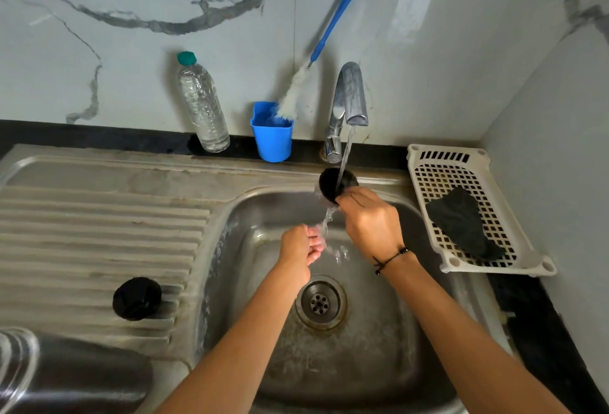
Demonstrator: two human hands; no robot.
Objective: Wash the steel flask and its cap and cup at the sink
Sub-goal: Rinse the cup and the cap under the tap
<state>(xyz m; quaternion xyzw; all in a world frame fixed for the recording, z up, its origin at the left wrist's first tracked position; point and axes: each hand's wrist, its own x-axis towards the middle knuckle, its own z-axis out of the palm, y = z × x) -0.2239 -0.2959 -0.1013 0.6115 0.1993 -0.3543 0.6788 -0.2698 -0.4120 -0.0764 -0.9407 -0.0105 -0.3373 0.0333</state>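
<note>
Rinsing the flask cup under the running tap.

My right hand grips the dark cup by its base, fingers closed around it, mouth tilted toward the far left so the stream from the tap runs into it and spills over. My left hand is cupped below, fingers half curled and holding nothing, catching the overflow above the sink basin. The black cap rests on the ribbed drainboard to the left; the steel flask lies on its side at the near left corner. Against the far wall stand a water bottle and a blue holder with a bottle brush. At right, a white basket holds a dark scrub pad.
</note>
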